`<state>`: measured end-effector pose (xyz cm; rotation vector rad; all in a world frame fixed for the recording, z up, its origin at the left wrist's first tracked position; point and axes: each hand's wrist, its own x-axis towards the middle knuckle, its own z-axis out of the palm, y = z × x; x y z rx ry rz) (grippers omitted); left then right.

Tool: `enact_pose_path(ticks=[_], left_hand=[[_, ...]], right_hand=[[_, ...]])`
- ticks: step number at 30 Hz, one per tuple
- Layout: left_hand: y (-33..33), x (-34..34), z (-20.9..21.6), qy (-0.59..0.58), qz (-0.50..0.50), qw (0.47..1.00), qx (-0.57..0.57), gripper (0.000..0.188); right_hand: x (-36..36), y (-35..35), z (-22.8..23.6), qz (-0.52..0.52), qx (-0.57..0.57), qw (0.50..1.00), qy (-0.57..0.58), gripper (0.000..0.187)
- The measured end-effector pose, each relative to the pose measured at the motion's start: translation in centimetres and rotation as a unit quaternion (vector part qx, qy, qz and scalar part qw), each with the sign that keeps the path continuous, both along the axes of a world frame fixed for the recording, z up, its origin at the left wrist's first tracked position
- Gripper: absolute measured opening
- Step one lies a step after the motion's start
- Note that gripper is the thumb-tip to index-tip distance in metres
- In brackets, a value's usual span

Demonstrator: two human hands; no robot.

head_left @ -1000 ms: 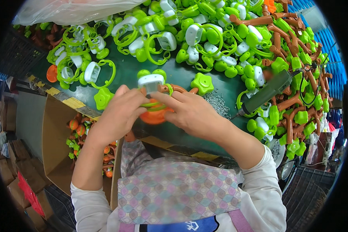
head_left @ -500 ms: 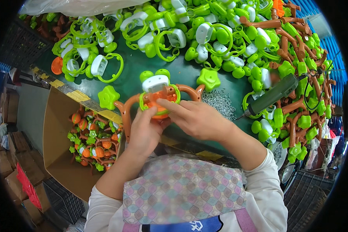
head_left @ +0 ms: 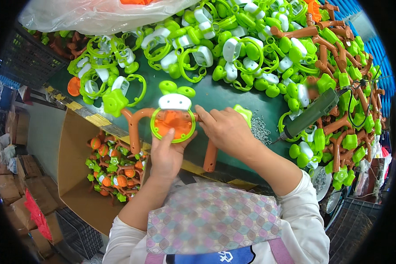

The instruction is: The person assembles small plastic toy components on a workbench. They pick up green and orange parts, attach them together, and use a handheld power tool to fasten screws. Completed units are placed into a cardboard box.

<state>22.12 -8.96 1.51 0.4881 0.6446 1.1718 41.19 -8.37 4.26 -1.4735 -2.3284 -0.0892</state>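
Note:
My left hand (head_left: 168, 156) holds a toy from below, its thumb on the orange cup-like shell (head_left: 171, 121) inside a green ring (head_left: 153, 127). Above the ring sits a white piece (head_left: 174, 102) with dark dots and two green rounded knobs. A brown forked arm (head_left: 133, 127) extends left from the ring, its upper end against a green star-shaped part (head_left: 115, 103). My right hand (head_left: 229, 130) closes around a second brown forked arm (head_left: 210, 157) on the right, mostly hidden by the fingers. Beyond that hand shows another green star-shaped part (head_left: 243, 114).
Small metal screws (head_left: 260, 130) lie piled right of my hand. A green electric screwdriver (head_left: 312, 113) rests beside heaped green-and-white parts (head_left: 251, 53) and brown branches (head_left: 339, 127). At lower left stands a cardboard box (head_left: 77, 171) with similar toys. A plastic bag (head_left: 97, 17) lies at the back.
My right hand has moved from the orange middle to the right brown arm. The toy is turned more face-up, with its shell more exposed. The whole view has shifted slightly.

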Motion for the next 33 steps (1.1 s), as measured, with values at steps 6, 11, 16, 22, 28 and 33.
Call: enact_pose_path(ticks=[6, 11, 16, 22, 28, 33], left_hand=[[-0.2, 0.9, -1.4, 0.057, -0.003, 0.998, 0.01, 0.054], [0.6, 0.7, -0.6, 0.075, -0.006, 0.997, -0.029, 0.047], [1.3, 0.7, -1.3, 0.028, -0.043, 0.998, -0.035, 0.046], [1.7, 0.9, -1.1, 0.031, -0.042, 0.998, -0.04, 0.049], [1.7, 0.0, -1.7, 0.039, -0.051, 0.997, -0.049, 0.051], [1.8, -0.6, -3.2, 0.042, -0.068, 0.995, -0.056, 0.054]], right_hand=[[-3.5, 5.0, 3.2, 0.133, 0.139, 0.976, 0.104, 0.017], [-6.6, 10.7, 1.6, 0.219, -0.175, 0.96, -0.005, 0.012], [-5.0, 11.2, 0.8, 0.268, -0.015, 0.963, -0.027, 0.014], [-0.4, 15.5, 4.0, 0.169, 0.212, 0.944, 0.189, 0.022], [8.4, 26.7, 15.1, -0.088, 0.263, 0.866, 0.416, 0.016], [13.8, 35.7, 17.8, -0.269, 0.272, 0.901, 0.203, 0.029]])
